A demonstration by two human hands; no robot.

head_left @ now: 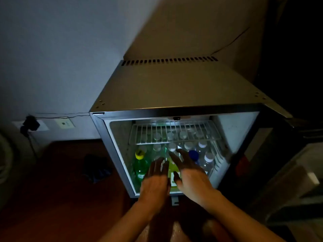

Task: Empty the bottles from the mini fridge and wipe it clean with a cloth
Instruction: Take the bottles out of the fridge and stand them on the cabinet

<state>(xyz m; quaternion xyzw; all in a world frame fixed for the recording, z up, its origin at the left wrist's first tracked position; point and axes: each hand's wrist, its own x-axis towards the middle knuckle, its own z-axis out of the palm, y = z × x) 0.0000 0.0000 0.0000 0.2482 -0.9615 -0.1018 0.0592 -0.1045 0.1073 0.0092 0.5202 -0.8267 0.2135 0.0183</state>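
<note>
The mini fridge (174, 88) stands open and lit inside, with a wire shelf (173, 135) near its top. Under the shelf stand several clear bottles with white caps (208, 158), one with a blue cap (193, 155), a green bottle with a yellow cap (139, 163) at the left, and a yellow-green bottle (172, 169) in the middle front. My left hand (156, 179) and my right hand (189, 175) reach into the fridge with fingers spread on either side of the yellow-green bottle, holding nothing. A dark cloth (97, 169) lies on the floor to the left.
The fridge door (272, 154) hangs open to the right. A wall socket with a black plug (30, 125) and a cable sits low on the left wall. The room is dim, with a reddish floor (61, 198) and pale furniture at the right edge.
</note>
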